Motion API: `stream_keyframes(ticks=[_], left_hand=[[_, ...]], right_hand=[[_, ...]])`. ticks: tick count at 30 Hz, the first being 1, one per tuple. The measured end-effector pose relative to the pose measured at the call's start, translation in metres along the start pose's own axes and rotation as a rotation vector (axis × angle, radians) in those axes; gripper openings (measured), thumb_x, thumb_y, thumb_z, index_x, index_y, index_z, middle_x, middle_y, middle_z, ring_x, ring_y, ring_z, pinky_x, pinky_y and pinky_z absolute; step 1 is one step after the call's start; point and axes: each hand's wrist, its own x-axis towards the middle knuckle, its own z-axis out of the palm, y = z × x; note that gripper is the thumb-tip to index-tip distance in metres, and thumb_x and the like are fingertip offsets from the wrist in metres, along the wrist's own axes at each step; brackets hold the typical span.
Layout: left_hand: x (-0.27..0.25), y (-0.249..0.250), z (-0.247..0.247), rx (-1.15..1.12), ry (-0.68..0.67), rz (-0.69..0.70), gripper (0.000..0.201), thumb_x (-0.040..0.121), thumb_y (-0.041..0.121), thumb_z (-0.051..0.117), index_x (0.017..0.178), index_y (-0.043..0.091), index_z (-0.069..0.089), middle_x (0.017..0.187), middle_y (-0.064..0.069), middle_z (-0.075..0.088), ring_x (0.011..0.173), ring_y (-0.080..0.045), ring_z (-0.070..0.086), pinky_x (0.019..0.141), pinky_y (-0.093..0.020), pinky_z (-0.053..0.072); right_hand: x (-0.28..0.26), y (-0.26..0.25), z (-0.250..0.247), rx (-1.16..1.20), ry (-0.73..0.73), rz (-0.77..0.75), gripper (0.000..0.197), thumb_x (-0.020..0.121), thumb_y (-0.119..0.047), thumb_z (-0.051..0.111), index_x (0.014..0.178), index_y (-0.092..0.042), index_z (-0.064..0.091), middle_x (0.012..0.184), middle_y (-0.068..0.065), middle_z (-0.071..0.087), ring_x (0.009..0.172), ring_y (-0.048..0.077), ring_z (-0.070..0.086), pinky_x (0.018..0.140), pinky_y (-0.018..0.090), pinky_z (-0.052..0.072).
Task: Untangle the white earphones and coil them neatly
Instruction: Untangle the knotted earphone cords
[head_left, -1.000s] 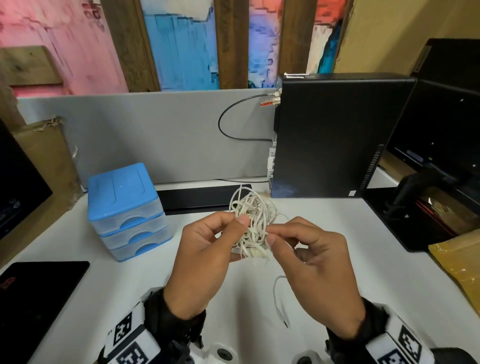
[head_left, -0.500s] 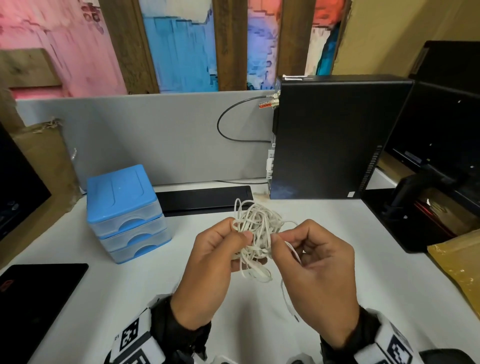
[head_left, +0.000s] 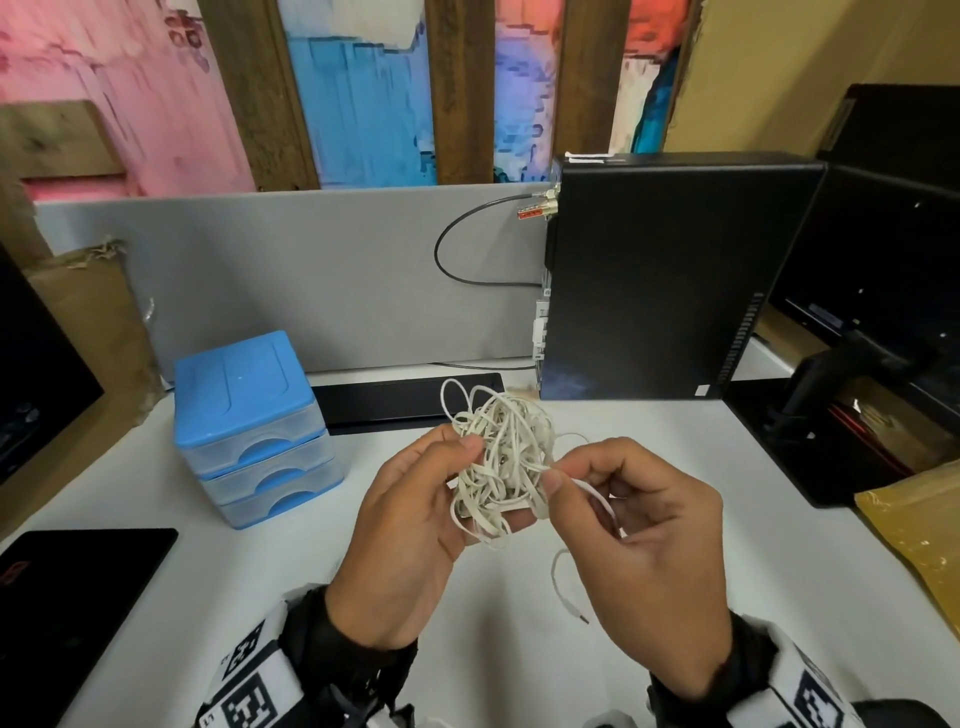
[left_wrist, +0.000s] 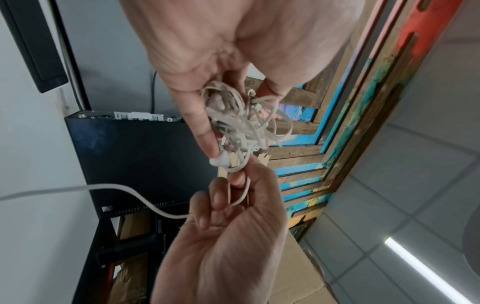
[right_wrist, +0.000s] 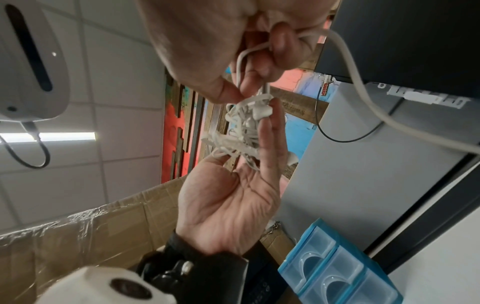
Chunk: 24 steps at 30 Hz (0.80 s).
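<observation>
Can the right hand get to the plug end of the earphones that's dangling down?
Probably yes. The plug end hangs free just below the right hand, with only bare desk under it, but that hand is pinching a strand of the white earphones and must let go first.

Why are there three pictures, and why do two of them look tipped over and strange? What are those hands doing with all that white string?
No machine here, just a person with small cameras strapped on. One camera sits on the head and looks down at the white desk. The other two sit on the wrists and look along the hands, so those pictures come out tilted and you even see the ceiling.

The white string is a tangled pair of earphones. The left hand holds the messy bundle in its grip. The right hand pinches one strand coming out of it, and a loose end with the plug dangles below.

On the desk stand a little blue drawer box and a black computer. In the left wrist picture you can spot one earbud in the tangle.
</observation>
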Motion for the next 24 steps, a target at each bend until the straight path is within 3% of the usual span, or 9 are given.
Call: stream_keyframes(ticks=[4, 7, 9, 13, 17, 21, 24], left_hand=[[-0.0007, 0.0027, 0.0019, 0.0, -0.006, 0.016, 0.054, 0.074, 0.019, 0.059, 0.111, -0.019, 0.052, 0.105, -0.025, 0.072, 0.087, -0.033, 0.071, 0.065, -0.039, 0.06], [-0.0011, -0.0003, 0.0003, 0.08, 0.013, 0.065, 0.048, 0.076, 0.01, 0.068, 0.105, -0.022, 0.048, 0.099, -0.027, 0.071, 0.082, -0.03, 0.069, 0.067, -0.039, 0.059], [-0.0022, -0.0023, -0.0007, 0.136, 0.004, 0.097, 0.042, 0.078, 0.012, 0.068, 0.098, -0.021, 0.049, 0.096, -0.026, 0.071, 0.079, -0.026, 0.069, 0.067, -0.036, 0.059], [-0.0032, -0.0038, -0.0029, 0.172, -0.008, 0.122, 0.038, 0.068, 0.026, 0.072, 0.077, -0.006, 0.052, 0.085, -0.018, 0.071, 0.07, -0.021, 0.066, 0.057, -0.026, 0.054], [-0.0001, -0.003, -0.0056, 0.05, 0.018, 0.049, 0.033, 0.076, 0.014, 0.065, 0.092, -0.013, 0.055, 0.097, -0.025, 0.069, 0.084, -0.031, 0.065, 0.065, -0.032, 0.059], [0.0007, -0.003, -0.0049, -0.049, -0.002, -0.046, 0.03, 0.079, 0.016, 0.058, 0.101, 0.0, 0.07, 0.11, -0.027, 0.067, 0.095, -0.035, 0.062, 0.08, -0.045, 0.059], [0.0001, -0.0055, -0.0042, -0.088, -0.049, -0.079, 0.03, 0.085, 0.014, 0.053, 0.107, 0.002, 0.07, 0.111, -0.024, 0.07, 0.092, -0.032, 0.069, 0.076, -0.041, 0.061]], right_hand=[[0.0, -0.0005, 0.0017, 0.026, 0.003, 0.007, 0.015, 0.077, 0.003, 0.071, 0.07, -0.01, 0.069, 0.064, 0.009, 0.068, 0.058, 0.008, 0.062, 0.056, 0.013, 0.046], [-0.0016, -0.0036, 0.0023, 0.024, -0.012, -0.012, 0.024, 0.079, 0.015, 0.071, 0.069, -0.006, 0.068, 0.061, -0.002, 0.07, 0.058, 0.005, 0.066, 0.057, 0.012, 0.048], [-0.0029, -0.0038, 0.0034, -0.002, -0.021, -0.044, 0.024, 0.079, 0.013, 0.072, 0.069, -0.008, 0.069, 0.061, -0.008, 0.071, 0.059, 0.005, 0.068, 0.058, 0.011, 0.049], [-0.0053, 0.0016, 0.0027, -0.102, -0.018, -0.118, 0.013, 0.078, -0.002, 0.073, 0.072, -0.015, 0.072, 0.064, -0.005, 0.069, 0.055, 0.01, 0.061, 0.054, 0.014, 0.044], [-0.0048, -0.0008, 0.0007, -0.318, -0.094, -0.231, 0.009, 0.08, -0.009, 0.075, 0.08, -0.018, 0.075, 0.065, -0.008, 0.057, 0.054, 0.01, 0.044, 0.052, 0.013, 0.035], [-0.0043, -0.0033, 0.0019, -0.343, -0.08, -0.283, 0.01, 0.08, -0.007, 0.075, 0.084, -0.017, 0.076, 0.065, -0.016, 0.055, 0.052, 0.004, 0.045, 0.052, 0.012, 0.037], [-0.005, -0.0059, 0.0019, -0.294, -0.085, -0.268, 0.011, 0.08, -0.007, 0.075, 0.077, -0.017, 0.071, 0.064, -0.013, 0.064, 0.053, 0.002, 0.049, 0.05, 0.01, 0.037]])
